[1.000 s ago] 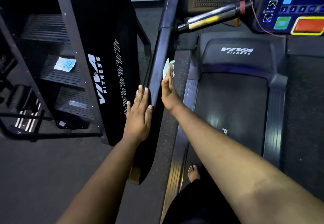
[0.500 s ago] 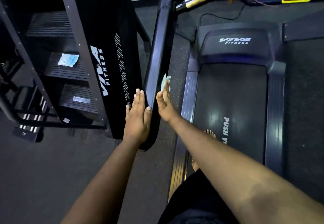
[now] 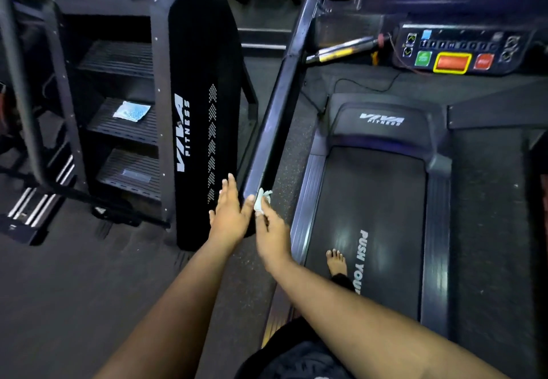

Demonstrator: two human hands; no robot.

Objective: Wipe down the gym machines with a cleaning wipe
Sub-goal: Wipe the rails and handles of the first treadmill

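The wipe [image 3: 262, 200] is sitting bunched against the right face of the treadmill's side rail [image 3: 277, 129], near the rail's lower end, pinned there by the fingertips of the right hand [image 3: 271, 235]. The fingers are lying fairly straight along the rail and pressing the cloth rather than curling round it, which suits dragging the wipe along a long narrow surface; whether the thumb is also pinching a corner I cannot tell.

The left hand [image 3: 229, 215] is lying flat with its fingers straight on the rail's opposite face, holding nothing. Placed there, it is probably bracing the rail so the pressing hand has something to push against, and steadying the person, who is leaning forward with 1 bare foot [image 3: 336, 261] on the belt [image 3: 382, 200].

Judging by the wipe's place near the rail's end, this stroke is close to finishing. The console [image 3: 462, 49] and the handle bar [image 3: 344, 49] lie well away from the wipe.

Just left of the rail the stair climber [image 3: 201, 105] is standing, with a pale blue sheet [image 3: 132, 110] lying on 1 of its steps, possibly another wipe left within reach, though it is too small to tell.
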